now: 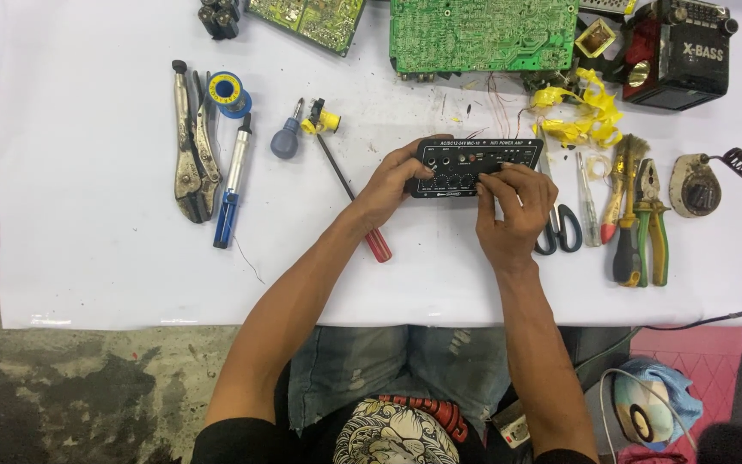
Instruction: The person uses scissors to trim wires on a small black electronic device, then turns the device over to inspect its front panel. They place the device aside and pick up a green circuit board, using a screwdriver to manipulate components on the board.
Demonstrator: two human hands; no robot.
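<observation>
Holding the black amplifier panel (476, 167) at centre top of the frame, the left hand (386, 187) is gripping its left end while the right hand (517, 206) is pinching a front knob; wires are dangling behind it, so assembly looks unfinished.

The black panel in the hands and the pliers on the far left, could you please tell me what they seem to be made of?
Panel: probably matte black plastic or painted metal; flat, dull, no glare. Pliers: bare steel, grey and worn, no handle sleeves.

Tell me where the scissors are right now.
In the head view, the scissors lie on the white table just right of the right hand, beside the screwdrivers.
</observation>
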